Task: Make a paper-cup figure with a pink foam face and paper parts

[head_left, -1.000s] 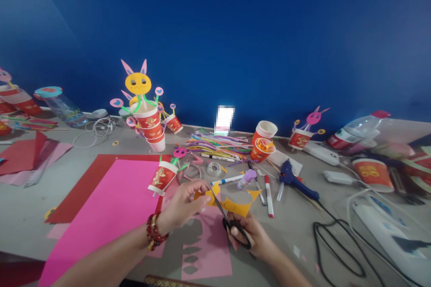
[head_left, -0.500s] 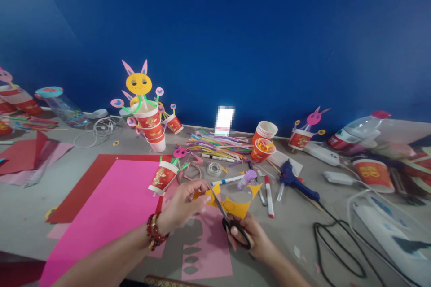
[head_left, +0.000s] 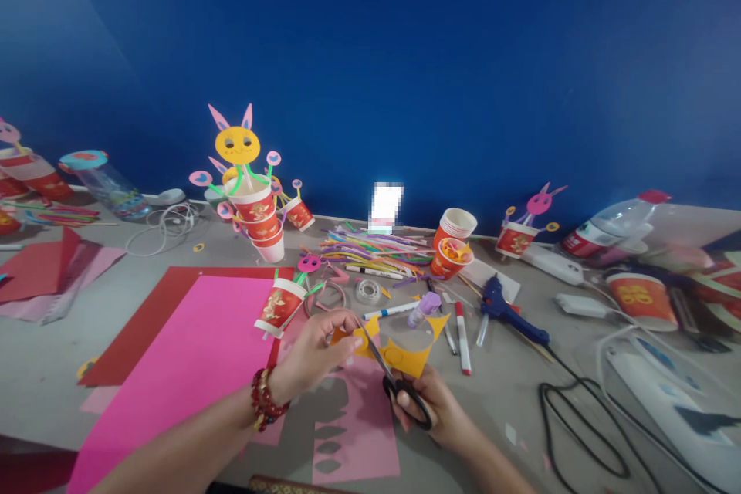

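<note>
Orange-yellow paper [head_left: 408, 359], ragged from cutting, is pinched at its left part by my left hand [head_left: 320, 347], which wears red bead bracelets. Black-handled scissors [head_left: 382, 362] lie across that paper, their blades nearly together. My right hand [head_left: 431, 401] has its fingers in the handle loops. A small round outline shows on the paper to the right of the blades. Beneath both hands lies a pink sheet [head_left: 370, 440] with leaf-shaped holes. Just left of my left hand, a tilted red paper cup [head_left: 281, 305] carries a magenta face on green stems.
A large magenta sheet [head_left: 174, 370] lies at left over red paper. Behind my hands are pipe cleaners [head_left: 376, 251], a tape roll [head_left: 368, 292], a glue stick [head_left: 425, 309] and markers. A blue glue gun [head_left: 509, 312] with a looping black cord lies right. Stacked cups [head_left: 260, 228] stand back left.
Hardly anything differs. Both hands, the scissors and the orange-yellow paper keep almost the same position, and the view has shifted very slightly.
</note>
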The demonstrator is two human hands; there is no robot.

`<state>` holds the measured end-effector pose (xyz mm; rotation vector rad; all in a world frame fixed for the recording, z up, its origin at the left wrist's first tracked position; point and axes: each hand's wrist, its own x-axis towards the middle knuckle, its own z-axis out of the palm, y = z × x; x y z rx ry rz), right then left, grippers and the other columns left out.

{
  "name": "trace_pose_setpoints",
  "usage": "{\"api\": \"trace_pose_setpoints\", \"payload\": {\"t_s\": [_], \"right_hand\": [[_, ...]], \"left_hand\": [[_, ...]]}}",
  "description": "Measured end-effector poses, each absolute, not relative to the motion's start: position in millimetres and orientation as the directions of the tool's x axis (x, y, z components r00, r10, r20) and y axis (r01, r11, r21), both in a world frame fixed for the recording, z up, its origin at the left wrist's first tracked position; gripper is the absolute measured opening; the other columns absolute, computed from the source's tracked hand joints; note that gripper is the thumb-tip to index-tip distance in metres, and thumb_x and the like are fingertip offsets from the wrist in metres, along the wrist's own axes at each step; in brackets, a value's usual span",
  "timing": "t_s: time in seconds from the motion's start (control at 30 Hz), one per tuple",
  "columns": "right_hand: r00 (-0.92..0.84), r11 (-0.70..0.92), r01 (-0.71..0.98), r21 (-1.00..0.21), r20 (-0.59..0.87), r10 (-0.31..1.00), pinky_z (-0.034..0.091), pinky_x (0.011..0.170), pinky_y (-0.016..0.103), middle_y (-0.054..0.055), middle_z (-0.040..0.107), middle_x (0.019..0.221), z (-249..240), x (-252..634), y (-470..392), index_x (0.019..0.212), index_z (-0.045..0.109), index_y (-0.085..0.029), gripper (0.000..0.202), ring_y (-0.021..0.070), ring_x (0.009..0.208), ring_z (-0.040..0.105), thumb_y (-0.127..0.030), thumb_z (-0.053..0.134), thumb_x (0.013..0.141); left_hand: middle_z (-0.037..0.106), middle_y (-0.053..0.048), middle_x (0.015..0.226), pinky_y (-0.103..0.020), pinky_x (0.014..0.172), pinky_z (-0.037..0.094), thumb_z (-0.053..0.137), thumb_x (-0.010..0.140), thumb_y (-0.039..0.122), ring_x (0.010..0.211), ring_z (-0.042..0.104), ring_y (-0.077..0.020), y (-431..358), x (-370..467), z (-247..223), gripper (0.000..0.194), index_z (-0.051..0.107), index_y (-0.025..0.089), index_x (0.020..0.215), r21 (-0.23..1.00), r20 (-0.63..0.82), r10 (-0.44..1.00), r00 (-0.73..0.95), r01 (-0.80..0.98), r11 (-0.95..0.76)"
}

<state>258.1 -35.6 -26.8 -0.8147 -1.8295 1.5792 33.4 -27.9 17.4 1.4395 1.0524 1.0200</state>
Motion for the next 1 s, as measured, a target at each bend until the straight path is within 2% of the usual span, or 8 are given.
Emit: {"api": "trace_pose_setpoints", "payload": {"t_s": [0.23,0.4,0.6,0.73,1.0], "right_hand": [[-0.653,0.100,0.059,-0.993,0.037,0.756,0.027,0.041,0.022,-0.004,0.045,0.045,-29.5,260.1,-35.5,0.067,0.050,-0.019,0.054,0.0091,0.037,0.037,-0.070,0.048,0.086],[-0.667,0.143,0.100,-0.985,0.040,0.744,0.028,0.043,0.023,-0.001,0.046,0.042,-26.3,261.3,-34.6,0.055,0.046,-0.019,0.061,0.0104,0.039,0.041,-0.071,0.044,0.086],[-0.652,0.113,0.091,-0.989,0.026,0.758,0.026,0.042,0.023,-0.003,0.044,0.042,-29.7,259.8,-36.2,0.056,0.043,-0.020,0.060,0.0091,0.038,0.037,-0.071,0.043,0.086],[-0.653,0.119,0.089,-0.989,0.032,0.757,0.028,0.045,0.023,-0.004,0.043,0.042,-30.6,259.3,-37.0,0.055,0.044,-0.020,0.060,0.0098,0.040,0.039,-0.070,0.043,0.087],[-0.654,0.155,0.094,-0.983,0.056,0.754,0.027,0.044,0.023,-0.002,0.046,0.043,-28.7,260.3,-36.7,0.056,0.043,-0.020,0.058,0.0100,0.040,0.039,-0.069,0.041,0.089]], "left_hand": [[0.063,-0.005,0.088,-0.027,0.074,0.050,0.059,0.084,0.026,0.088,0.062,-0.0192,-28.0,32.3,15.9,0.021,0.049,0.017,0.068,0.996,0.041,0.965,0.259,0.072,-0.062],[0.063,-0.005,0.092,-0.026,0.069,0.051,0.062,0.083,0.032,0.083,0.064,-0.0179,-27.8,31.5,17.5,0.022,0.052,0.017,0.070,0.999,0.004,0.969,0.246,0.035,-0.013],[0.060,-0.004,0.094,-0.021,0.062,0.049,0.062,0.083,0.034,0.078,0.061,-0.0145,-28.9,33.2,17.3,0.025,0.050,0.017,0.071,0.999,-0.039,0.971,0.236,-0.004,0.042],[0.056,-0.001,0.086,-0.020,0.057,0.048,0.063,0.083,0.038,0.069,0.057,-0.0115,-30.0,34.4,15.8,0.027,0.049,0.017,0.073,0.993,-0.087,0.966,0.245,-0.053,0.103],[0.061,-0.004,0.091,-0.022,0.063,0.050,0.065,0.081,0.039,0.075,0.061,-0.0140,-29.6,33.5,18.1,0.028,0.052,0.016,0.070,0.997,-0.060,0.971,0.232,-0.041,0.071]]}}
